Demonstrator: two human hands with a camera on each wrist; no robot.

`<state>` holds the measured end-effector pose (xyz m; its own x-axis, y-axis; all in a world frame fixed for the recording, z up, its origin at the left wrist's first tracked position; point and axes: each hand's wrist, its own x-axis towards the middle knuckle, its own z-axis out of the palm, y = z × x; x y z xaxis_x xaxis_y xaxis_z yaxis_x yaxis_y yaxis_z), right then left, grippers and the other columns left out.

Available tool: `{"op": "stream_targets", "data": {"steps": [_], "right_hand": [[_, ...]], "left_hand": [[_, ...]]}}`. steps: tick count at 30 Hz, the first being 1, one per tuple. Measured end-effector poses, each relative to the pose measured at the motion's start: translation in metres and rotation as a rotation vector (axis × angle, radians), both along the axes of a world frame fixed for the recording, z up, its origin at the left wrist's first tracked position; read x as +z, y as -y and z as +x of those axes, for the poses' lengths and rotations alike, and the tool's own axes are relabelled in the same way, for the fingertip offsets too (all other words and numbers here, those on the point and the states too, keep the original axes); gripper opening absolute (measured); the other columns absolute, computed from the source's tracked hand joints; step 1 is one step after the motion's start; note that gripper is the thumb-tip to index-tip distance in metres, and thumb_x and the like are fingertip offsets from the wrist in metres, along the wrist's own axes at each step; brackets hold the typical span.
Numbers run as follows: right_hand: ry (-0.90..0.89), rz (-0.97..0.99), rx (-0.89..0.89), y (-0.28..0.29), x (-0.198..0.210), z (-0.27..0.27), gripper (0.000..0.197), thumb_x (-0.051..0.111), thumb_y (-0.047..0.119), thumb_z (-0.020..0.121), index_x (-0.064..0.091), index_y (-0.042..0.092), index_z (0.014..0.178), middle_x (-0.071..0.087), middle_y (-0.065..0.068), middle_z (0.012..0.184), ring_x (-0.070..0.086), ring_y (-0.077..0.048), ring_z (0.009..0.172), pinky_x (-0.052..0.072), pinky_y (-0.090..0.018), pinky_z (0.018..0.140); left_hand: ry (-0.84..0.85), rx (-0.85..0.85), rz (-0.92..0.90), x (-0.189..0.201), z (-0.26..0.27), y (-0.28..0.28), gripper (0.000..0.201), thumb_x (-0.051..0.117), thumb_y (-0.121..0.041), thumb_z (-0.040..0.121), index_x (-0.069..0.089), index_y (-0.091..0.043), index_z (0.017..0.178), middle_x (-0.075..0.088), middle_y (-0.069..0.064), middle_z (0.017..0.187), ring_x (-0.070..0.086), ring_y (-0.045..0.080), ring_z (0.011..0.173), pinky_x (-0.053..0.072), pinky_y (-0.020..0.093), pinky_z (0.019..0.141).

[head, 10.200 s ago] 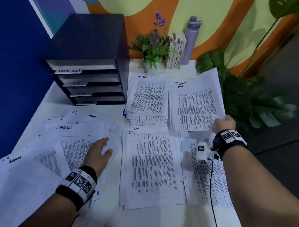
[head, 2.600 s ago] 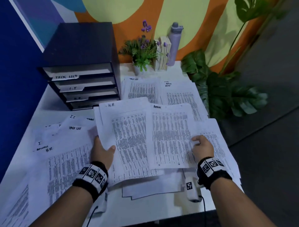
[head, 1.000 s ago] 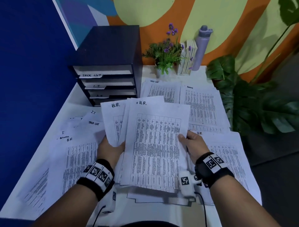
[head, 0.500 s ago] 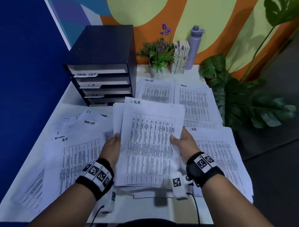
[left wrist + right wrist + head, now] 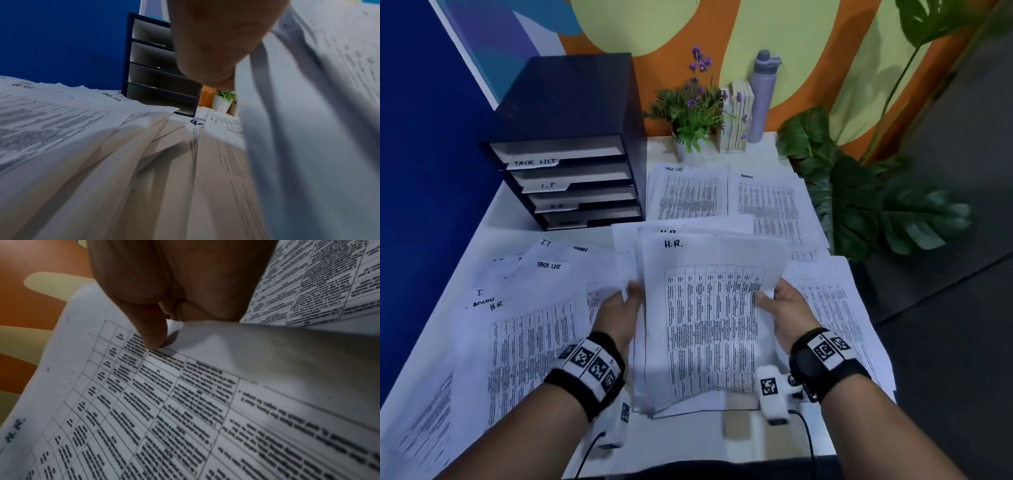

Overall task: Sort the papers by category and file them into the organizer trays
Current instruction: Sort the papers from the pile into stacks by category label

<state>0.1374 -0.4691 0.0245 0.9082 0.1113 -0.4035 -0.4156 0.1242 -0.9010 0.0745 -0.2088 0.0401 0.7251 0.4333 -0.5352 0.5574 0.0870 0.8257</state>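
Observation:
I hold a bundle of printed sheets marked H.R. (image 5: pixel 709 318) upright on its lower edge at the table's front middle. My left hand (image 5: pixel 625 305) grips the bundle's left edge and my right hand (image 5: pixel 779 303) pinches its right edge, thumb (image 5: pixel 153 335) on the top sheet (image 5: pixel 185 410). In the left wrist view the bundle (image 5: pixel 308 129) rises beside my hand (image 5: pixel 216 40). The dark organizer (image 5: pixel 571 137) stands at the back left, its trays labelled TASK LIST, I.T and H.R. Mixed loose papers (image 5: pixel 530 335) lie on the left.
Sorted piles lie behind the bundle: a Task List pile (image 5: pixel 688 193) and an Admin pile (image 5: pixel 770 202), with another pile (image 5: pixel 835 308) at the right. A potted plant (image 5: pixel 693 113), books (image 5: pixel 734 116) and a lilac bottle (image 5: pixel 762 96) line the back wall. A large leafy plant (image 5: pixel 859 192) stands past the right edge.
The fanned H.R. sheets have been drawn together into one squared bundle between both hands. It now stands more upright on the table.

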Motion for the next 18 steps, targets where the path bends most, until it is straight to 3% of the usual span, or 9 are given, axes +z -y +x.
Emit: {"op": "stream_targets", "data": {"steps": [3, 6, 8, 10, 11, 14, 16, 18], "right_hand": [[0.015, -0.049, 0.026, -0.001, 0.000, 0.003, 0.031, 0.059, -0.003, 0.089, 0.056, 0.014, 0.115, 0.071, -0.009, 0.104, 0.064, -0.028, 0.096, 0.050, -0.042, 0.089], [0.088, -0.311, 0.020, 0.002, 0.004, 0.010, 0.028, 0.057, 0.002, 0.090, 0.059, 0.019, 0.112, 0.069, -0.003, 0.109, 0.064, -0.027, 0.105, 0.048, -0.046, 0.098], [0.105, -0.465, -0.054, 0.015, 0.010, 0.019, 0.033, 0.052, 0.003, 0.092, 0.056, 0.015, 0.122, 0.062, 0.002, 0.117, 0.058, -0.021, 0.111, 0.041, -0.038, 0.104], [0.113, -0.660, -0.089, 0.039, 0.012, 0.029, 0.030, 0.049, 0.004, 0.092, 0.052, 0.008, 0.121, 0.060, -0.006, 0.112, 0.057, -0.025, 0.108, 0.042, -0.029, 0.092], [0.112, -0.773, -0.085, 0.054, 0.010, 0.033, 0.025, 0.048, 0.006, 0.090, 0.052, 0.005, 0.115, 0.060, -0.013, 0.105, 0.059, -0.031, 0.102, 0.044, -0.030, 0.085], [0.038, -0.975, -0.098, 0.095, 0.001, 0.040, 0.025, 0.049, 0.007, 0.086, 0.052, 0.003, 0.110, 0.061, -0.023, 0.103, 0.060, -0.037, 0.093, 0.048, -0.037, 0.080], [-0.020, -1.068, -0.080, 0.113, -0.001, 0.039, 0.029, 0.047, 0.005, 0.085, 0.052, 0.005, 0.114, 0.061, -0.022, 0.106, 0.056, -0.032, 0.086, 0.046, -0.034, 0.077], [-0.071, -1.156, -0.062, 0.117, -0.002, 0.035, 0.038, 0.049, 0.005, 0.084, 0.050, 0.010, 0.122, 0.056, -0.019, 0.114, 0.053, -0.032, 0.089, 0.045, -0.037, 0.080]], "left_hand": [[-0.025, -0.071, -0.153, 0.013, 0.001, 0.014, 0.085, 0.031, -0.089, 0.072, 0.072, -0.023, 0.106, 0.068, 0.008, 0.118, 0.065, 0.028, 0.108, 0.047, 0.050, 0.100], [-0.049, -0.060, -0.199, 0.013, 0.003, 0.026, 0.078, 0.017, -0.076, 0.087, 0.067, -0.021, 0.112, 0.065, 0.007, 0.121, 0.062, 0.030, 0.111, 0.046, 0.046, 0.102], [-0.027, -0.152, -0.157, 0.007, 0.005, 0.030, 0.062, 0.029, -0.067, 0.094, 0.066, -0.019, 0.104, 0.069, 0.005, 0.110, 0.066, 0.024, 0.099, 0.050, 0.040, 0.094], [0.002, -0.339, 0.019, -0.005, -0.001, 0.030, 0.033, 0.051, -0.053, 0.091, 0.063, -0.025, 0.103, 0.063, -0.004, 0.110, 0.059, 0.016, 0.100, 0.046, 0.033, 0.092], [0.010, -0.404, 0.098, -0.012, -0.005, 0.029, 0.026, 0.058, -0.042, 0.091, 0.062, -0.028, 0.112, 0.060, -0.005, 0.117, 0.057, 0.014, 0.107, 0.046, 0.033, 0.095], [0.021, -0.595, 0.199, -0.033, -0.019, 0.031, 0.040, 0.066, -0.021, 0.089, 0.057, -0.031, 0.126, 0.046, -0.008, 0.142, 0.048, 0.009, 0.124, 0.046, 0.036, 0.101], [-0.008, -0.843, 0.456, -0.041, -0.024, 0.034, 0.056, 0.066, -0.028, 0.086, 0.046, -0.035, 0.138, 0.028, -0.009, 0.155, 0.030, 0.012, 0.140, 0.033, 0.034, 0.113], [-0.106, -1.059, 0.651, -0.049, -0.026, 0.036, 0.070, 0.064, -0.040, 0.085, 0.031, -0.040, 0.146, 0.008, -0.012, 0.161, 0.002, 0.018, 0.149, 0.016, 0.044, 0.120]]}}
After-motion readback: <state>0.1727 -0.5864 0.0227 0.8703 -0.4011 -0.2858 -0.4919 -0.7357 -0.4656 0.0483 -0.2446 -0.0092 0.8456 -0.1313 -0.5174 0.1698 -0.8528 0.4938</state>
